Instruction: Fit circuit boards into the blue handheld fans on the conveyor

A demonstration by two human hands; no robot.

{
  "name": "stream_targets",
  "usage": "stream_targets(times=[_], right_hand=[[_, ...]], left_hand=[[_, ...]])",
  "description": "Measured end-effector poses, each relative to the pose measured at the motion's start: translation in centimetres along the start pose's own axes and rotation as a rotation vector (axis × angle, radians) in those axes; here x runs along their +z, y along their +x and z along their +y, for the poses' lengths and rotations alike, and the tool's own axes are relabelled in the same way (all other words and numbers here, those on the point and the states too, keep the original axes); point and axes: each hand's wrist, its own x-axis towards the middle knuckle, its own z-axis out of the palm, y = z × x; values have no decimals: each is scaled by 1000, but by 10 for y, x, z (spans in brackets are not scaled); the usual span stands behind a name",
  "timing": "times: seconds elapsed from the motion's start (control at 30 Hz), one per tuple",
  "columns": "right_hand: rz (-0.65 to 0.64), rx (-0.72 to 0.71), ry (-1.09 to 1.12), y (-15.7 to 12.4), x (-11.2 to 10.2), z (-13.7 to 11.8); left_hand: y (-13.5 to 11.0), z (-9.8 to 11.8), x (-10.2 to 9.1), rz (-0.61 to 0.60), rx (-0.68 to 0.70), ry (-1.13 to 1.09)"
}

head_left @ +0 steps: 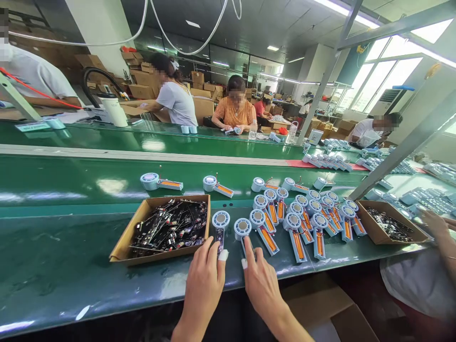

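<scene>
Two pale blue handheld fan housings lie side by side at the bench edge. My left hand [204,270] closes around the handle of the left fan housing [221,219], where a dark circuit board shows. My right hand [262,280] grips the handle of the right fan housing [242,228], its index finger pressed along the top; the hand covers most of that handle. White covers wrap both thumb tips. Left of my hands, an open cardboard tray [119,249] holds a heap of dark circuit boards [171,225].
Several fan housings with orange strips in the handles [298,247] crowd the right side. Beyond them stands a second cardboard tray [409,241] of boards, near a co-worker's hand [435,224]. A slanted metal post [384,161] rises there. More housings sit on the green belt [71,178]. Co-workers sit opposite.
</scene>
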Motion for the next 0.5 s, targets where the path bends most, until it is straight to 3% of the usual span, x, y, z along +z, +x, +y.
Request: stream_targets(times=[0.17,0.27,0.37,0.43,0.5], right_hand=[[-111,-138,-45,41,-33,-2],[-178,-126,28,52,-43,-13],[-187,54,11,59,-26,-39],[-84,235,-56,64,-6,-56],[-34,297,-88,69,9,-64]], left_hand=[[8,-16,7,-110,-69,-103],[13,-13,5,-167,-165,-263],[17,-10,5,-236,-267,-408],[14,-14,7,-250,-289,-430],[5,-22,11,-210,-246,-387]])
